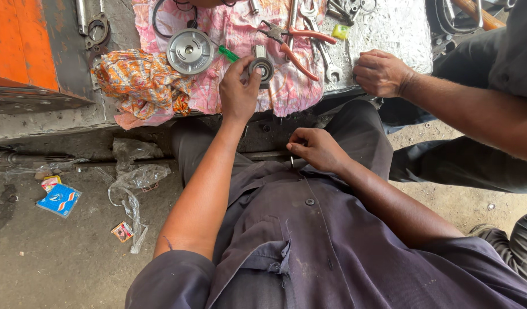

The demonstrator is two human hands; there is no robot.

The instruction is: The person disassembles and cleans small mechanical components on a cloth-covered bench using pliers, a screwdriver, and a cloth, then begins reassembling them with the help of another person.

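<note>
My left hand (238, 88) reaches forward onto a pink patterned cloth (286, 86) and grips a small round metal part (261, 67) with a dark centre. My right hand (316, 149) rests close to my body over my dark shirt, pinching a thin short metal pin (292, 162). A large round metal disc (189, 51) lies on the cloth to the left of the gripped part. Red-handled pliers (295, 43) lie just right of it.
Another person's hand (381, 72) rests on the bench edge at the right. Spanners (326, 60) and loose metal parts lie at the back. An orange patterned rag (140, 80) sits left, beside an orange metal box (23, 51). Plastic wrap (134, 180) and small packets (59, 200) litter the floor.
</note>
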